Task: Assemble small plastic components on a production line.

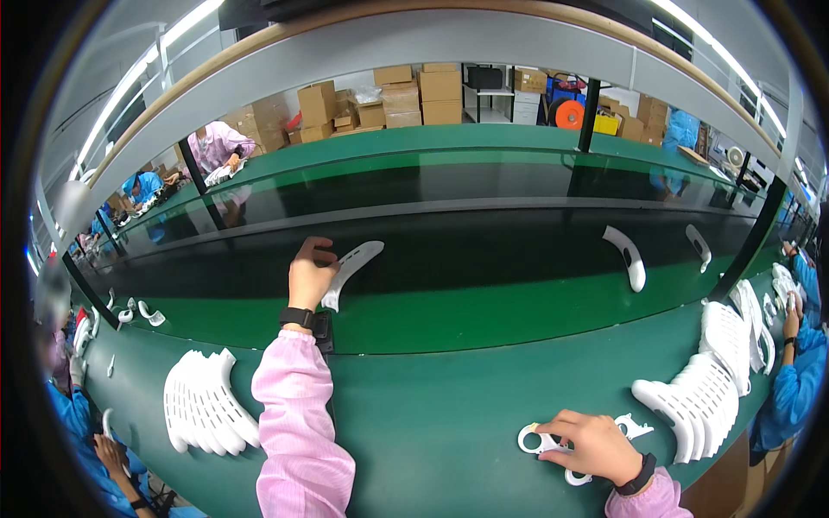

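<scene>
My left hand (pixel 313 274) is over the dark conveyor belt, its fingers loosely curled and apart. Right beside them lies a curved white slotted plastic shell (pixel 356 263), close to or touching the fingers. Low on the right, my right hand (pixel 598 445) pinches a white ring-shaped plastic part (pixel 529 439) at the green worktop. Partly under that hand, another small white part (pixel 577 477) shows its edge. A white bracket-like piece (pixel 635 426) lies just beyond the knuckles, partly hidden by them.
Nested curved white shells (pixel 207 401) lie left of my left forearm; more stacked shells (pixel 695 406) are at the right. Two single shells (pixel 629 259) (pixel 699 249) rest on the belt. Co-workers in blue (pixel 799 380) sit at both sides. A dark post (pixel 753 237) stands at right.
</scene>
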`<state>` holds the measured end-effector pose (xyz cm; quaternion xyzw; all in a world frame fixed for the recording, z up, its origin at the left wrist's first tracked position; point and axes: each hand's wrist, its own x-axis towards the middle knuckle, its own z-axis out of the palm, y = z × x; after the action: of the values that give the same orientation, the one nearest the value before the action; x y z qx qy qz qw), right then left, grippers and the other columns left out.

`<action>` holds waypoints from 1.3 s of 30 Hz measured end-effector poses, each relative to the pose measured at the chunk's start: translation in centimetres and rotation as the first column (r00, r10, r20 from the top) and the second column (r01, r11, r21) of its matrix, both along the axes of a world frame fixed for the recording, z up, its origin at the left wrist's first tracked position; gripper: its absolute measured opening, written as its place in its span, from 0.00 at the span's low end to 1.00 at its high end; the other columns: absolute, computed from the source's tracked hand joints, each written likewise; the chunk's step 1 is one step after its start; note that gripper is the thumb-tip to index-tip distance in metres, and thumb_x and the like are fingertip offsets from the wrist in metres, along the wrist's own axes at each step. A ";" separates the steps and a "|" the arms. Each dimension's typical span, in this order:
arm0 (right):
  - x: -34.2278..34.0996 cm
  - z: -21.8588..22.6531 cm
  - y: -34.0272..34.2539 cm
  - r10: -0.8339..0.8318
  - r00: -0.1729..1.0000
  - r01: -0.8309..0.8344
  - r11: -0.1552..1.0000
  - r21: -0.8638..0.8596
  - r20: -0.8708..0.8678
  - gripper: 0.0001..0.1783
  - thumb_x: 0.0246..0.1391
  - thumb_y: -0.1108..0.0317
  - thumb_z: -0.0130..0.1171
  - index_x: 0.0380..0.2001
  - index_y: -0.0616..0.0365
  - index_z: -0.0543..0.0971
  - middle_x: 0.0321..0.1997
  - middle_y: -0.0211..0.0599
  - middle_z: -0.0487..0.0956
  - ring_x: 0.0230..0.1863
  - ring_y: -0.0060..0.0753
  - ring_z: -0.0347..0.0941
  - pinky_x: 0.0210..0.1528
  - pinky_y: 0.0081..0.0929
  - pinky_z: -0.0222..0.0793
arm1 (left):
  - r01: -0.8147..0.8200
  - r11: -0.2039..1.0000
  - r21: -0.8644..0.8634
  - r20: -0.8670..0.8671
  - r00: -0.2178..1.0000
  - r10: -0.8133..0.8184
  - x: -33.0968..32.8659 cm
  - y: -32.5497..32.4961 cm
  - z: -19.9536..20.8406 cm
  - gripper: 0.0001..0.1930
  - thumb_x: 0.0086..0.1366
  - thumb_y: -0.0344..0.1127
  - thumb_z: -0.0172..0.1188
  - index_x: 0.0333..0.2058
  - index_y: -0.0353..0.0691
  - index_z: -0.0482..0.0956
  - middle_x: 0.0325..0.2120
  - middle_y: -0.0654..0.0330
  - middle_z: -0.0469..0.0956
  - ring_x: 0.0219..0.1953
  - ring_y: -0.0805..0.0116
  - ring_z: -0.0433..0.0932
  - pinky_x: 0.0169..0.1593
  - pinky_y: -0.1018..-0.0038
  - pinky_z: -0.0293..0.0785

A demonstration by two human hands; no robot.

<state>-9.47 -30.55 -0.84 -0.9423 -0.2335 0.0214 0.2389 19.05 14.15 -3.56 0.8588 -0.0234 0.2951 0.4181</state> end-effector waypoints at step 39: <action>-0.7 0.0 -3.2 -0.396 0.901 0.365 0.912 0.186 0.179 0.18 0.49 0.66 0.71 0.45 0.51 0.83 0.44 0.35 0.76 0.36 0.43 0.80 0.37 0.37 0.76 | 0.747 0.663 -0.045 -0.695 0.454 -0.558 -19.7 -11.2 3.4 0.31 0.56 0.36 0.73 0.55 0.33 0.68 0.44 0.45 0.80 0.51 0.55 0.80 0.56 0.66 0.72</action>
<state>-10.17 -33.79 -0.85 -0.9462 -0.0696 -0.1439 0.2812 -0.62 2.94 -0.13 0.8737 -0.2458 -0.2179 0.3588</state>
